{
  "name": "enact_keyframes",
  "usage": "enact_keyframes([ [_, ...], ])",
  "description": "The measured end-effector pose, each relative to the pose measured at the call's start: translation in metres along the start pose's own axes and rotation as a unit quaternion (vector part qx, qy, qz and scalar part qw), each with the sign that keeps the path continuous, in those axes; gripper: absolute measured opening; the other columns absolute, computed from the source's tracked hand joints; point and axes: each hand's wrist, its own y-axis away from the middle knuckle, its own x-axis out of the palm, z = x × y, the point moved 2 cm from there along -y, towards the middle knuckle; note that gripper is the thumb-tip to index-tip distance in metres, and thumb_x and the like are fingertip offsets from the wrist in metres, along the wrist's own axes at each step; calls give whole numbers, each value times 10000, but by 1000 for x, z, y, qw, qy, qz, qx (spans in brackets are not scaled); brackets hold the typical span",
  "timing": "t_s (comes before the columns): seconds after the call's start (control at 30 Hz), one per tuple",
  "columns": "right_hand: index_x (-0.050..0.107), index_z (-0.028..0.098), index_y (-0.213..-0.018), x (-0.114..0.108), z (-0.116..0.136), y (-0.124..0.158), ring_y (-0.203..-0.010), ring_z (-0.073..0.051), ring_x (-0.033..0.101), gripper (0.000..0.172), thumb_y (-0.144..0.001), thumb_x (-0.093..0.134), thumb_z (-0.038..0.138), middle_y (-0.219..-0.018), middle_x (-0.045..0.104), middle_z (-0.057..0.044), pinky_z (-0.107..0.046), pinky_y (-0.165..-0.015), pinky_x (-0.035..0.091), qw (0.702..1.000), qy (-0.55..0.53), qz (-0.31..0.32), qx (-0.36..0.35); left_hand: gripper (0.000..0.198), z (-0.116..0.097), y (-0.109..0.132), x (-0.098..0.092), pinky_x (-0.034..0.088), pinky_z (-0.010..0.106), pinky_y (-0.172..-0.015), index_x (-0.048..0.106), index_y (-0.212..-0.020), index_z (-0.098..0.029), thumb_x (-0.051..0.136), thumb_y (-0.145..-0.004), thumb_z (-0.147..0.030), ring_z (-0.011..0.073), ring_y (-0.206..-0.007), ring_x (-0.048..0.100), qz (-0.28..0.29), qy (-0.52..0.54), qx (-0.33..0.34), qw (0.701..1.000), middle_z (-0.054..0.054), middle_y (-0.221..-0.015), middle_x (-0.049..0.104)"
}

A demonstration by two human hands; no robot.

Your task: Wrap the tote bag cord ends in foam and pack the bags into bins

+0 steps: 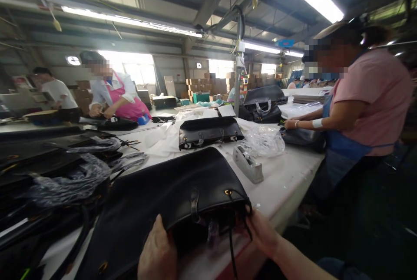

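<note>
A large black leather handbag (182,173) lies on its side on the white table, its mouth facing me. Plastic film wraps a small handle tab at its rim, and a black drawstring cord hangs from a gold eyelet near the right corner. My left hand (158,249) is closed on the rim at the lower left, its fingertips hidden. At the right corner of the opening, my right hand (262,230) grips the bag's edge beside the cord; its fingers are partly out of sight behind the bag.
Black bags with film-wrapped handles (78,180) are heaped at the left. Beyond my bag are a tape dispenser (248,165), another black bag (210,132) and crumpled clear plastic (265,141). Co-workers handle black bags at the right and far left. A post (239,84) rises behind.
</note>
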Motion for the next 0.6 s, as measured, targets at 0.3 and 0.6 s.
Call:
enact_keyframes([
  [0.3,699,168,-789,-22,2,-6,-548,-126,533,278,-777,671,445,-669,666,-33,-232,-512,376,988,152,-30,22,425,-8,-18,-1,523,445,-950,586,-1199,-52,356,-845,-104,255,-1080,637,118,79,57,988,174,-1201,650],
  [0.6,669,149,-729,-22,17,-6,-459,-109,508,242,-768,666,388,-612,645,-10,-211,-434,346,954,298,23,-3,652,-140,-68,-45,272,502,-1175,436,-1408,-148,609,-818,-365,282,-1430,277,282,236,170,914,137,-1528,339],
])
